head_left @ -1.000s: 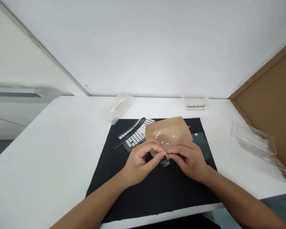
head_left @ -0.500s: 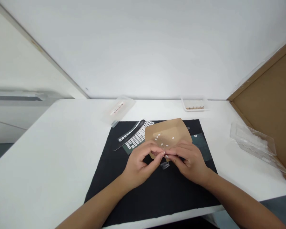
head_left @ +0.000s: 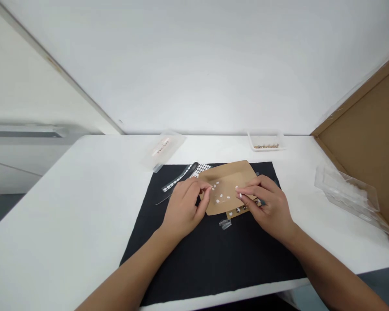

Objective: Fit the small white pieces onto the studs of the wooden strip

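My left hand [head_left: 186, 205] is pinched at the left side of a brown card [head_left: 233, 172]; what its fingertips hold, if anything, is too small to make out. Over the card's right side, the thumb and forefinger of my right hand [head_left: 267, 205] close on a small white piece [head_left: 240, 195]. Several white oval pieces lie scattered on the card. Partly under it is a brown strip [head_left: 234, 213] bearing dark round studs and a white oval. Clear nail-shaped pieces [head_left: 226, 224] rest on the black mat just below.
The black cloth mat [head_left: 194, 263] covers the table's front middle. Left of the card lie a dark curved tool [head_left: 191, 170] and a sheet of white ovals [head_left: 204, 167]. A lettered translucent box [head_left: 167, 149], a small tray [head_left: 267, 148] and clear containers [head_left: 346, 190] stand around.
My hands, fingertips together before, have drawn apart to left and right. The card's lower edge, the strip and a white piece in my right fingers now show.
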{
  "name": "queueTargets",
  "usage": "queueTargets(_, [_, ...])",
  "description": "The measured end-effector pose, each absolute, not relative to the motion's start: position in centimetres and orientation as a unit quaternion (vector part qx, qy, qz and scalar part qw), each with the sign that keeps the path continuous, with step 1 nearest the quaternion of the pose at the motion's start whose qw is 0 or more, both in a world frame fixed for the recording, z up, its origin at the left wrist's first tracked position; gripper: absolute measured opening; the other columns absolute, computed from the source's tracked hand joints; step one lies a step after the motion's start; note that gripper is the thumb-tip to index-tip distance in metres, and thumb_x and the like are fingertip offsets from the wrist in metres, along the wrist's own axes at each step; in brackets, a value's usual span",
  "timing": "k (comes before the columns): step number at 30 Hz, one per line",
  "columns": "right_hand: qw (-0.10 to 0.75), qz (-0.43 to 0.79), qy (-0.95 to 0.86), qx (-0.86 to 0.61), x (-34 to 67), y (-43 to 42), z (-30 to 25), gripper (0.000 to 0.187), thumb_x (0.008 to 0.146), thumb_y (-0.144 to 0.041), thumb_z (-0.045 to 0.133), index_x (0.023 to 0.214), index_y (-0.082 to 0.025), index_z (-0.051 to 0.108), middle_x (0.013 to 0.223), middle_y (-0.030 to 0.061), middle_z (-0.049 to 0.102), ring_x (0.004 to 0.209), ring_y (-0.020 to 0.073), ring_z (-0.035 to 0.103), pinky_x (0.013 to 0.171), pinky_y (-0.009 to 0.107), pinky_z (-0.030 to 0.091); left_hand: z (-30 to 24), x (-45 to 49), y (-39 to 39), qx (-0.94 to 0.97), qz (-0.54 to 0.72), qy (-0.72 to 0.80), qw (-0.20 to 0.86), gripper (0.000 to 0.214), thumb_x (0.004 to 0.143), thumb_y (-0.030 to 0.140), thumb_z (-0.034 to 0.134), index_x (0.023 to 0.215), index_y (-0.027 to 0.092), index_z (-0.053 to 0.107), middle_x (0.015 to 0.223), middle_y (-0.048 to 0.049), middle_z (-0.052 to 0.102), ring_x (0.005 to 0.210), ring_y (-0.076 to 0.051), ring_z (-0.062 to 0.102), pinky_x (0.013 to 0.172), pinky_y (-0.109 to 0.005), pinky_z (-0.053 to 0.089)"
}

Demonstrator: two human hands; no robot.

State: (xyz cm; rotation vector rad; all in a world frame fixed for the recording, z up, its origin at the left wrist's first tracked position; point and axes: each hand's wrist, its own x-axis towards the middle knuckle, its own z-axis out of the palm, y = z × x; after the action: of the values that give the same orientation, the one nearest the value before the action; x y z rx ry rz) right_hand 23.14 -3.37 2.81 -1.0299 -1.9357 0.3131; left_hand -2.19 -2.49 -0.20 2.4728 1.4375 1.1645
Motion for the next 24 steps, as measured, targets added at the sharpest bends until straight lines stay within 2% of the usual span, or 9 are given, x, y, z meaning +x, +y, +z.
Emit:
queueTargets(4, [0.449, 0.129, -0.777, -0.421, 23.3, -3.3, 2.8, 0.016, 0.102, -0.019, 0.069, 0.110, -0.027, 0.081, 0.093, 0.0049, 0.071, 0.085, 0.0204, 0.066, 0.075, 0.038, 0.057, -0.5, -2.1, -2.3, 0.810, 0.360, 0.462, 0.034, 0.012, 0.104, 0.018, 0.058, 0.107, 0.019, 0.069, 0.101, -0.0080, 0.075, 0.099, -0.025, 0.071, 0.090, -0.039, 0.051])
queueTargets(9, [0.453, 0.127, -0.776, -0.421, 23.3, -3.4, 2.8, 0.017, 0.100, -0.016, 0.070, 0.109, -0.026, 0.081, 0.092, 0.0051, 0.072, 0.085, 0.0201, 0.066, 0.075, 0.038, 0.056, -0.9, -2.4, -2.0, 0.813, 0.377, 0.442, 0.031, 0.022, 0.103, 0.016, 0.060, 0.119, 0.021, 0.073, 0.111, -0.0095, 0.078, 0.107, -0.026, 0.071, 0.096, -0.041, 0.051])
queueTargets(13, [0.452, 0.122, -0.773, -0.429, 23.5, -3.3, 2.6, 0.013, 0.099, -0.018, 0.073, 0.106, -0.026, 0.081, 0.094, 0.0050, 0.071, 0.085, 0.0201, 0.065, 0.075, 0.037, 0.055, 0.1, -2.9, -2.2, 0.848, 0.363, 0.386, 0.023, 0.036, 0.100, 0.007, 0.052, 0.123, 0.024, 0.073, 0.110, -0.0075, 0.079, 0.103, -0.025, 0.068, 0.098, -0.046, 0.043])
queueTargets(15, [0.443, 0.121, -0.773, -0.437, 23.6, -3.2, 2.5, 0.011, 0.098, -0.020, 0.076, 0.104, -0.026, 0.082, 0.094, 0.0049, 0.071, 0.086, 0.0208, 0.064, 0.077, 0.039, 0.056, 0.8, -3.1, -2.4, 0.874, 0.338, 0.346, 0.041, 0.039, 0.098, 0.005, 0.051, 0.124, 0.024, 0.072, 0.111, -0.0071, 0.079, 0.107, -0.028, 0.066, 0.100, -0.049, 0.038])
queueTargets(18, [0.433, 0.136, -0.773, -0.443, 23.8, -3.1, 2.3, 0.010, 0.097, -0.019, 0.078, 0.103, -0.026, 0.082, 0.095, 0.0052, 0.072, 0.089, 0.0215, 0.066, 0.080, 0.040, 0.056, 1.4, -3.2, -2.7, 0.904, 0.304, 0.291, 0.072, 0.024, 0.095, 0.022, 0.067, 0.118, 0.022, 0.072, 0.110, -0.0079, 0.079, 0.110, -0.030, 0.064, 0.102, -0.050, 0.035])
queueTargets(20, [0.432, 0.152, -0.770, -0.444, 23.9, -3.2, 2.3, 0.012, 0.096, -0.018, 0.077, 0.102, -0.026, 0.082, 0.096, 0.0052, 0.073, 0.090, 0.0215, 0.067, 0.082, 0.039, 0.057, 1.3, -3.1, -2.7, 0.911, 0.294, 0.279, 0.074, 0.024, 0.091, 0.032, 0.076, 0.113, 0.022, 0.073, 0.108, -0.0074, 0.078, 0.109, -0.030, 0.064, 0.104, -0.049, 0.034])
queueTargets(24, [0.435, 0.181, -0.760, -0.449, 24.0, -3.3, 2.3, 0.013, 0.096, -0.018, 0.077, 0.102, -0.028, 0.083, 0.097, 0.0040, 0.077, 0.090, 0.0210, 0.070, 0.080, 0.037, 0.058, 0.8, -2.8, -2.5, 0.914, 0.289, 0.281, 0.051, 0.006, 0.095, 0.022, 0.074, 0.101, 0.024, 0.073, 0.097, -0.0030, 0.077, 0.107, -0.027, 0.065, 0.101, -0.044, 0.035])
